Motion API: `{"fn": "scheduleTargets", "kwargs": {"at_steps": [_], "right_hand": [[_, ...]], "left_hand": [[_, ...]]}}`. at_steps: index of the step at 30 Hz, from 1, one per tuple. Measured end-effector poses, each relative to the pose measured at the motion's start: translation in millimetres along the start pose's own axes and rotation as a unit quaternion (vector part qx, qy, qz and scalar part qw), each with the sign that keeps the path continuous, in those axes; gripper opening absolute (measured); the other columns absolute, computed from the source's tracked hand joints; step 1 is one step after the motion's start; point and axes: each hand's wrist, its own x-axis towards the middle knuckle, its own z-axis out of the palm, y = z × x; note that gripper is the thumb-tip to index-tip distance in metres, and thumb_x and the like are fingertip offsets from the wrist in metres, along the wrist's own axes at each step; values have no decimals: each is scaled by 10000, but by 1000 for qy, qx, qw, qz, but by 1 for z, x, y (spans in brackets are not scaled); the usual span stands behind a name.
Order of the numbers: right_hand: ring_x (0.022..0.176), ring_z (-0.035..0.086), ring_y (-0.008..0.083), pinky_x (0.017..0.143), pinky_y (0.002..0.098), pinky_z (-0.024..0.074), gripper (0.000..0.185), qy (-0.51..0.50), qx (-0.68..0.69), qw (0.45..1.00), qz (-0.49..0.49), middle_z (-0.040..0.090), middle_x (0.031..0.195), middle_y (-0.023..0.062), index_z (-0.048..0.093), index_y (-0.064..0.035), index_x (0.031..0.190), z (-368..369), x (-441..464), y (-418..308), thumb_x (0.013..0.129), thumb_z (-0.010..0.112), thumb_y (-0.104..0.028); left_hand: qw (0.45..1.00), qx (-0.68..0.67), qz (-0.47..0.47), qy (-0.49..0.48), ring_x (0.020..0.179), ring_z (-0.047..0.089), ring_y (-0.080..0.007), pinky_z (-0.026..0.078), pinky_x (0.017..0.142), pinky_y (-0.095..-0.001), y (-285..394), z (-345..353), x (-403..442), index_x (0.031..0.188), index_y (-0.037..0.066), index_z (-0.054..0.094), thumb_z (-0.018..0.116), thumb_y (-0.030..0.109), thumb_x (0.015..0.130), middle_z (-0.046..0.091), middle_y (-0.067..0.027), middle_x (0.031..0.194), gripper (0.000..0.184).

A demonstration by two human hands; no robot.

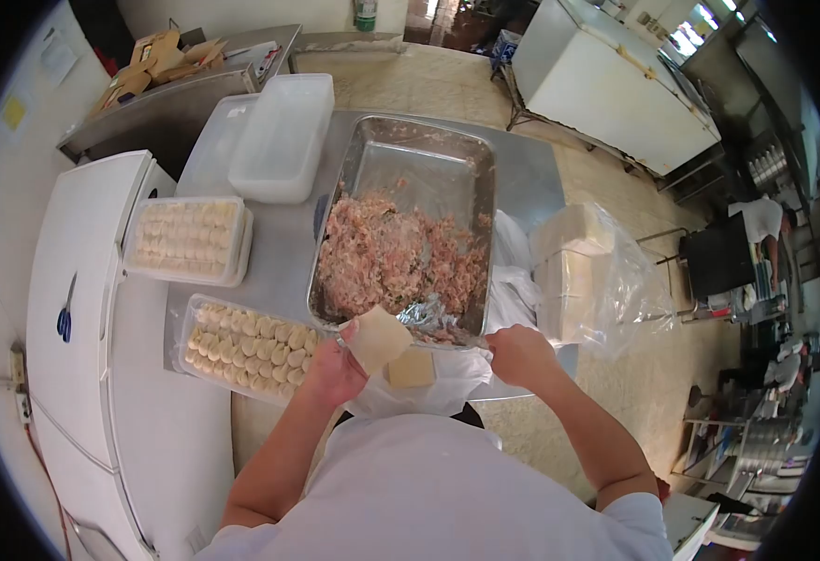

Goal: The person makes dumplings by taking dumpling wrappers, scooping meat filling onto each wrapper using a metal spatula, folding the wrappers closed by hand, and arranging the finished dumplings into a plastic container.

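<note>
A pale square dumpling wrapper (379, 340) is held in my left hand (336, 376), near the front edge of a metal tray (495, 192). Pink ground meat filling (372, 252) is heaped in the tray's nearer part. Beside the tray's front right corner, my right hand (522, 357) is closed; what it grips is hidden. A small stack of wrappers (413, 369) lies just below the tray on white plastic. Left of my left hand stands a plastic container (188, 348) with rows of folded dumplings (253, 348).
Another container of dumplings (188, 238) stands farther left, and empty plastic tubs (283, 140) behind it. Bagged wrapper stacks (573, 271) sit at the table's right. A white freezer (87, 224) is close on the left; a chest freezer (611, 89) stands at the back right.
</note>
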Motion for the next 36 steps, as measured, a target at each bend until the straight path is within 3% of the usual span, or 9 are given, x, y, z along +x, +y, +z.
{"fn": "scheduleTargets", "kwargs": {"at_steps": [4,7,14,20,23,26,29,32,36], "right_hand": [[898,715,382,805,500,569,238,48,128,991,-5,746,962,147,779,-128,1013,10,2,8,880,582,-136],[900,716,376,805,496,573,241,51,63,995,57,744,945,153,770,-126,1017,-5,-4,-10,876,575,-133],[944,711,354,809,487,567,290,-17,-57,998,10,734,947,165,753,-204,1144,19,18,-16,923,568,-175],[917,713,391,807,506,572,258,-19,73,997,-29,724,896,226,765,-62,1036,9,34,-29,876,584,-152],[806,729,309,724,435,564,324,-15,163,978,-129,708,802,209,752,-61,1166,40,66,0,897,629,-193],[702,660,194,659,352,521,362,-89,332,936,-75,676,734,163,710,-70,1277,19,58,-5,933,648,-166],[646,522,69,594,270,450,334,-66,462,882,-70,613,718,16,684,-67,1326,9,40,-16,1005,604,-113],[681,544,86,617,295,461,334,-31,529,845,-69,659,769,43,677,-79,1343,5,23,-35,1021,602,-119],[755,600,193,663,357,498,411,226,372,875,-212,640,847,84,701,-149,1320,49,36,-42,932,632,-33]], "left_hand": [[1000,2,-9,-20,1233,636,-283,477,1095,-451,18,-5,4,1373,18,564,543,307,1049,667,-116,1320,434],[999,-16,-19,-36,1231,634,-304,478,1088,-466,28,-14,11,1369,26,570,518,327,1060,668,-127,1318,435],[997,-53,0,-60,1266,608,-334,452,1121,-478,41,-9,6,1400,10,532,439,366,1086,637,-156,1360,484],[997,-62,35,-25,1249,620,-331,454,1113,-500,32,-17,2,1395,29,552,403,350,1095,658,-147,1332,464],[997,-66,46,9,1258,609,-339,450,1119,-504,30,-29,9,1415,22,531,378,343,1100,640,-159,1353,475],[996,-63,58,32,1275,590,-346,434,1136,-504,28,-34,17,1426,9,511,353,340,1106,614,-167,1379,486],[996,-25,75,35,1289,573,-347,422,1150,-498,21,-7,26,1435,-6,484,315,336,1115,581,-174,1408,498],[997,-31,68,9,1273,577,-343,438,1140,-494,9,24,38,1417,-19,473,293,330,1123,572,-184,1392,491],[993,-81,81,-12,1245,589,-341,460,1118,-493,-2,53,57,1382,-15,479,270,335,1128,584,-186,1346,481]]}}
